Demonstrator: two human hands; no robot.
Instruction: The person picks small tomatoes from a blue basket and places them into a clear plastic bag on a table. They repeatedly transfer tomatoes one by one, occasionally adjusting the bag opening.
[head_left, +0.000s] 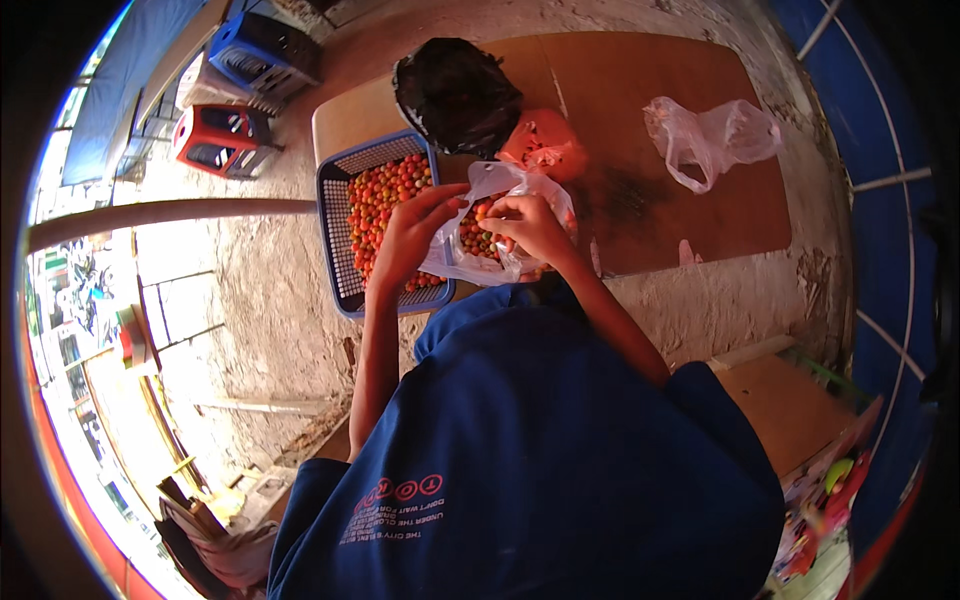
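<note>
A clear plastic bag (551, 196) lies in front of me with its mouth spread. Small red, orange and green cherry tomatoes (476, 234) fill its inside. At the bag's left edge, my left hand (414, 225) pinches the thin plastic between thumb and fingers. My right hand (534, 229) reaches over the opening from the right, its fingers bent above the tomatoes; whether they hold one is hidden. Left of the bag, a blue plastic basket (335, 277) contains many more cherry tomatoes (375, 202), partly covered by my left hand and forearm.
Behind the bag, a black plastic bag (457, 97) and a red plastic bag (544, 142) stand on the brown table (637, 67). A crumpled clear bag (712, 139) lies to the right. Red (221, 140) and blue plastic stools (262, 52) are at the far left.
</note>
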